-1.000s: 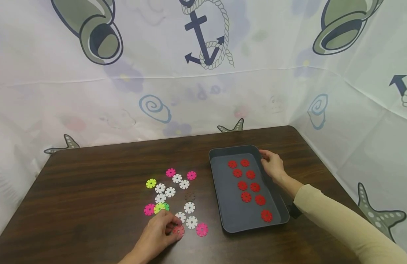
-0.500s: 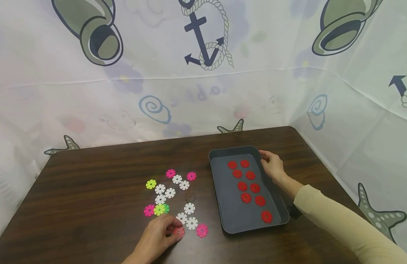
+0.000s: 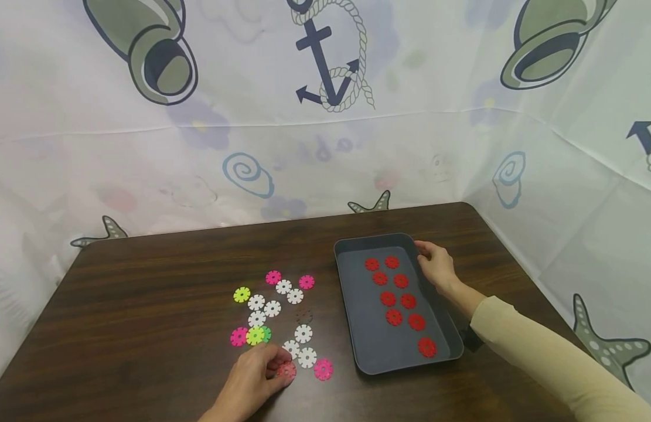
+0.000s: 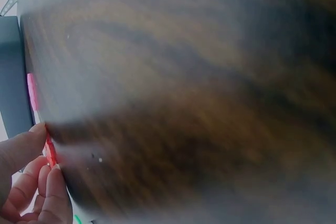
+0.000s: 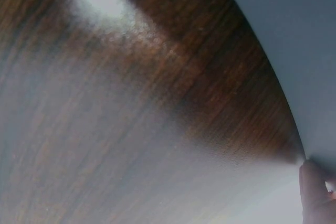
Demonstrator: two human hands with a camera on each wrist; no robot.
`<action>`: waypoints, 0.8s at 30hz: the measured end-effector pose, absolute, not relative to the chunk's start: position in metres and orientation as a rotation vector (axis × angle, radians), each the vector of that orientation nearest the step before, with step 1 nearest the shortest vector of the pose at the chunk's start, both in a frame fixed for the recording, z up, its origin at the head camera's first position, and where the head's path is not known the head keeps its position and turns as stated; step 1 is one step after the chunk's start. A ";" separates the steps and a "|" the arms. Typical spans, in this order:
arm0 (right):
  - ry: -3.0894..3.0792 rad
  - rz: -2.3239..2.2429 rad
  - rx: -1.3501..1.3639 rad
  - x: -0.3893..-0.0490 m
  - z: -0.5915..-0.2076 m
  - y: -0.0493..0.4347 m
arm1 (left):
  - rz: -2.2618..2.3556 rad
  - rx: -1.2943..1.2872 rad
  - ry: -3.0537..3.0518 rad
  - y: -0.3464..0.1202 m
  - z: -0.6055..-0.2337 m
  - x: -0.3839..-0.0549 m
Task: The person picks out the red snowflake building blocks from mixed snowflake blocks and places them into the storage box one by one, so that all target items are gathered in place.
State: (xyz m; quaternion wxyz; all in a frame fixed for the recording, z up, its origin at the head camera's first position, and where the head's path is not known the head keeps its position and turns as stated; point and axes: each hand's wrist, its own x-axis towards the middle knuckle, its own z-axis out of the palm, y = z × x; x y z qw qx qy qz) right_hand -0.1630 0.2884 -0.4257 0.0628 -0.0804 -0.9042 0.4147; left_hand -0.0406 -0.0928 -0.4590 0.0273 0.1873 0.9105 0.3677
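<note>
My left hand (image 3: 251, 375) pinches a red notched disc (image 3: 287, 370) between thumb and fingers, low over the table's near middle. In the left wrist view this red disc (image 4: 50, 153) shows edge-on at the fingertips. My right hand (image 3: 436, 266) grips the right rim of a dark grey baking pan (image 3: 364, 346), fingers at its outer side. Inside the pan, several red discs (image 3: 408, 301) lie flat in rough rows. The right wrist view catches only a few fingers (image 5: 314, 190) at the pan's wall (image 5: 283, 40).
Between left hand and pan lie several white discs (image 3: 272, 309), with pink (image 3: 323, 370), yellow (image 3: 242, 295) and green (image 3: 265, 334) ones. A dark see-through disc (image 3: 304, 316) blends into the brown table (image 3: 146, 328). A patterned white cloth (image 3: 304, 170) hangs behind.
Almost nothing has moved. The left hand stays at the red disc with a very slight shift, and the right hand keeps its place on the pan.
</note>
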 end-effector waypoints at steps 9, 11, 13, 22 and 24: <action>-2.739 1.259 -0.251 -0.163 -0.428 0.289 | 1.109 0.608 2.904 -0.091 -0.461 -0.037; -2.740 1.254 -0.256 -0.163 -0.427 0.289 | 1.131 0.612 2.899 -0.090 -0.462 -0.038; -2.738 1.250 -0.260 -0.163 -0.427 0.290 | 1.168 0.617 2.879 -0.089 -0.462 -0.039; -2.738 1.226 -0.245 -0.165 -0.426 0.290 | 1.279 0.560 2.791 -0.088 -0.462 -0.041; -2.737 1.226 -0.244 -0.165 -0.426 0.289 | 1.296 0.558 2.775 -0.088 -0.461 -0.041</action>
